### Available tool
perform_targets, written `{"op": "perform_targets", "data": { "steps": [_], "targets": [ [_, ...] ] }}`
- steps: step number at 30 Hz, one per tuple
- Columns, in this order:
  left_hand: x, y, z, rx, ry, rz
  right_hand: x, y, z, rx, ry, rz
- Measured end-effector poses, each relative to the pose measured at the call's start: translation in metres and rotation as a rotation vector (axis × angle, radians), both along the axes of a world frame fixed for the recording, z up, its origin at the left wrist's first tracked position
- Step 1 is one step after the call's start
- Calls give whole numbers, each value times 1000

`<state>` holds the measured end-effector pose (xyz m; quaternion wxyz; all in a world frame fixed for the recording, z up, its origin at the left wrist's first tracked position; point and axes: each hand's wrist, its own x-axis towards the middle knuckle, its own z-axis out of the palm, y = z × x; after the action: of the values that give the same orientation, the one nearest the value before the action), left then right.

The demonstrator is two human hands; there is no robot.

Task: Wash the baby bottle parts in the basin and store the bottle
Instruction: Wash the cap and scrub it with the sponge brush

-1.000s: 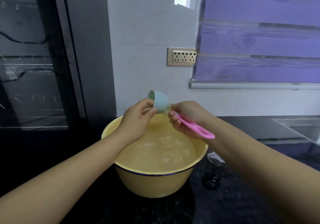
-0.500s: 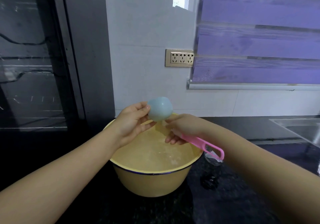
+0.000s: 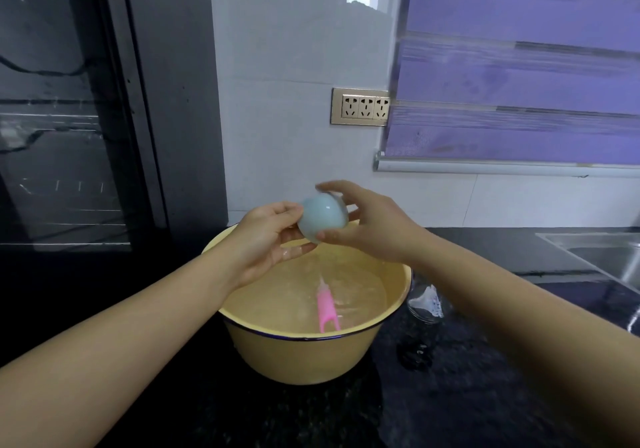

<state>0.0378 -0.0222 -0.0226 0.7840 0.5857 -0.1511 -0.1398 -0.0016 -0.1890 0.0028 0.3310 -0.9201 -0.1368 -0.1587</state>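
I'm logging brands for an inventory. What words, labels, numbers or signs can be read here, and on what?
None can be read.
Clear bottle beside the basin: pale printed marks, too blurred to read.
Wall socket panel: only plug holes, no text.
Blue cap: no print seen.

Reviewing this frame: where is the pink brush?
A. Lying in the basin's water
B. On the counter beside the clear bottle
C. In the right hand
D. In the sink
A: the pink brush lies in the water inside the yellow basin, while the left hand and right hand both hold the pale blue cap above it.
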Motion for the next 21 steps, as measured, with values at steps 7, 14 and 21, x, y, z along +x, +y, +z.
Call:
{"op": "perform_targets", "data": {
  "steps": [7, 14, 21],
  "targets": [
    [0, 2, -3, 240, -80, 73, 2, -15, 4, -51, -17, -88],
    [2, 0, -5, 337, -246, 191, -15, -56, 12, 185, 87, -77],
    [2, -1, -6, 399, -272, 197, -39, -103, -4, 177, 132, -131]
  ]
}}
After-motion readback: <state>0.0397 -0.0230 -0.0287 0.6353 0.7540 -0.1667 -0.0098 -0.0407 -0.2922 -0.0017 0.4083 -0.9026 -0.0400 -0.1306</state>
